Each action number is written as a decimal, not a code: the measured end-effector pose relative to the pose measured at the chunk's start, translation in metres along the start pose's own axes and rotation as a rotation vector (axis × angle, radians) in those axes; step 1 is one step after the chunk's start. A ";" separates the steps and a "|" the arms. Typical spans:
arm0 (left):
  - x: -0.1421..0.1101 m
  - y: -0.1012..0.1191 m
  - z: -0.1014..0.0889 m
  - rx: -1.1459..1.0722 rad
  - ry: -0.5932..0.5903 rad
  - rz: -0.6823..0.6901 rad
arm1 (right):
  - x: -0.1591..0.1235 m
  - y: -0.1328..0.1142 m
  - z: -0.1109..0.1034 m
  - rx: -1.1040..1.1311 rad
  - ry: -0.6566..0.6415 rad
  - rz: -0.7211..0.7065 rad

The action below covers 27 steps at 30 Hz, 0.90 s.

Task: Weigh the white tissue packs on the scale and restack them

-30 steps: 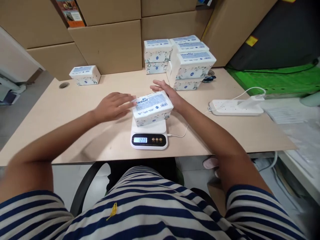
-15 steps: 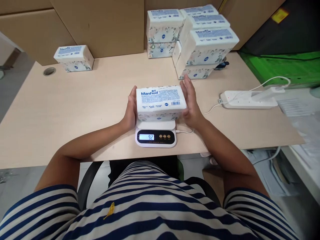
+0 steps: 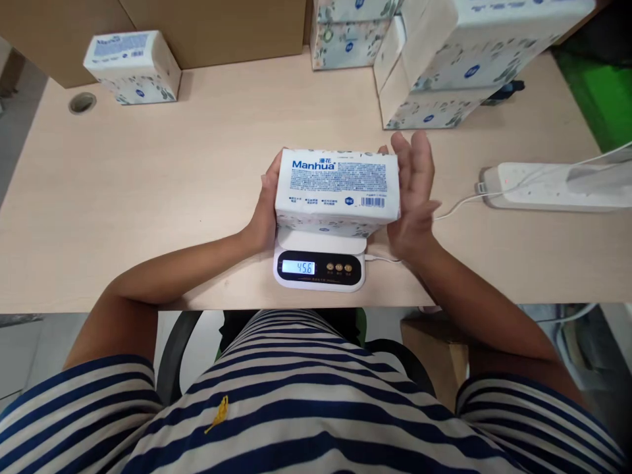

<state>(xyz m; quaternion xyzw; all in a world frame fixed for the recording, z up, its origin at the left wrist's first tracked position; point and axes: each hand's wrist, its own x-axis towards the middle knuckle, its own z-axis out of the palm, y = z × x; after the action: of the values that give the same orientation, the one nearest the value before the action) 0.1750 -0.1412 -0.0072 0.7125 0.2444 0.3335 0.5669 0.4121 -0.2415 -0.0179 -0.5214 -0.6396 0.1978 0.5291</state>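
A white pack of tissues (image 3: 338,184) marked "Manhua" rests on the kitchen scale (image 3: 320,270), covering most of its platform. The scale's lit display (image 3: 299,267) appears to read 45.6. My left hand (image 3: 266,204) lies along the pack's left side, its fingers curving behind the far corner and partly hidden. At the right side, my right hand (image 3: 413,197) is open, fingers stretched upward and thumb apart, close beside the pack. Whether its palm still touches the pack I cannot tell.
One more tissue pack (image 3: 135,69) stands at the back left near a cable hole (image 3: 82,103). Stacked packs (image 3: 444,79) stand at the back right. A white power strip (image 3: 557,187) lies on the right, with a cable running toward the scale. Cardboard (image 3: 222,33) lines the back edge.
The display went from about 9.2 to 45.6. My right hand has loosened and spread its fingers, while my left stays at the pack's side. The view has tilted down and closer.
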 end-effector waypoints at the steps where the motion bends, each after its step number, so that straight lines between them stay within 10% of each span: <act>1: 0.001 0.000 0.000 0.029 0.026 0.004 | 0.001 0.000 -0.002 0.018 0.015 0.061; 10: 0.000 -0.009 0.000 0.152 0.126 0.004 | 0.016 0.036 -0.050 0.185 0.121 0.320; 19: 0.061 -0.047 -0.118 -0.045 0.317 -0.120 | 0.015 0.044 -0.056 0.208 0.217 0.395; 27: 0.054 -0.009 -0.089 -0.144 0.395 -0.226 | 0.020 0.043 -0.060 0.352 0.241 0.412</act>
<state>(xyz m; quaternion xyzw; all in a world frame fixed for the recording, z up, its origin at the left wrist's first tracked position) 0.1439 -0.0424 0.0072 0.5593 0.4044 0.4174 0.5911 0.4868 -0.2261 -0.0215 -0.5604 -0.4087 0.3458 0.6320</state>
